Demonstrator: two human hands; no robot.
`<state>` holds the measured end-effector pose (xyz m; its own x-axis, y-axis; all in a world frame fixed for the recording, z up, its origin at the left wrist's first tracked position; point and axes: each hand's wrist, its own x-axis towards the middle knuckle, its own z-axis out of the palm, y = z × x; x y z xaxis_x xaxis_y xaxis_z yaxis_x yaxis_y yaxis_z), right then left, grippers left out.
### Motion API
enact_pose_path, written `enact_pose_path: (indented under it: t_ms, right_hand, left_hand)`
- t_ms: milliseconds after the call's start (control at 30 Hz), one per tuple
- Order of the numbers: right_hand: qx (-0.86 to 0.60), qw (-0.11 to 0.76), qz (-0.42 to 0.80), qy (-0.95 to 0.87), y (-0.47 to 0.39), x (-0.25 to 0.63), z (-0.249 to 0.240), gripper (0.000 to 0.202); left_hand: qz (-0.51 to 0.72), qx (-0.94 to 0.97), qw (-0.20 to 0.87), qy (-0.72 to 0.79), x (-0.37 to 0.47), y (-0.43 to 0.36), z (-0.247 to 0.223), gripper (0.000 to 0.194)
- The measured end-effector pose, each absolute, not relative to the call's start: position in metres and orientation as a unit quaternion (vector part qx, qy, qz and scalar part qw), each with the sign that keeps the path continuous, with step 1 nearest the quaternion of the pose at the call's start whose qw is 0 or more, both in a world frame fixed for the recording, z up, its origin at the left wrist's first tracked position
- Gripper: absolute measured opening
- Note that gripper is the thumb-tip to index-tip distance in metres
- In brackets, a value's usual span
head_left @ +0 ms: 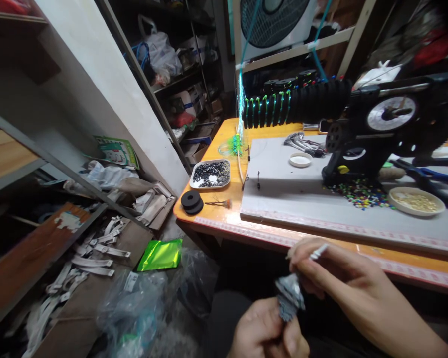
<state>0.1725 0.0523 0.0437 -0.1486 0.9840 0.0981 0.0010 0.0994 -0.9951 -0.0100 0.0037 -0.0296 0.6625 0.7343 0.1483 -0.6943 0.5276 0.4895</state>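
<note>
- No text, brand or number can be read.
- The green leaflet [116, 150] on the shelf carries print too small to make out.
- The round dial [391, 112] shows blurred markings.

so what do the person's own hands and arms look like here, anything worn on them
Both hands are bare: no gloves, rings or watch show. The left hand is seen only from the knuckles to the frame's lower edge, so its wrist is out of view. The right hand leads into a bare forearm with no sleeve visible.
</note>
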Motion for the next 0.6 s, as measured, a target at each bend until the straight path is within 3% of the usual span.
enact_pose_path:
  t_ms: [433,600]
  right_hand:
    - [-0.422,0.5,0.501,-0.567,0.057,0.163,0.051,0.056]
    - [-0.454,0.498,0.523,-0.523,0.066,0.167,0.039,0.06]
  left_hand:
    - [0.365,0.221,0.904,-0.021,-0.012,0.008,-0.019,0.053]
    - [0.427,0.243,0.871,0.027,-0.012,0.002,-0.014,0.055]
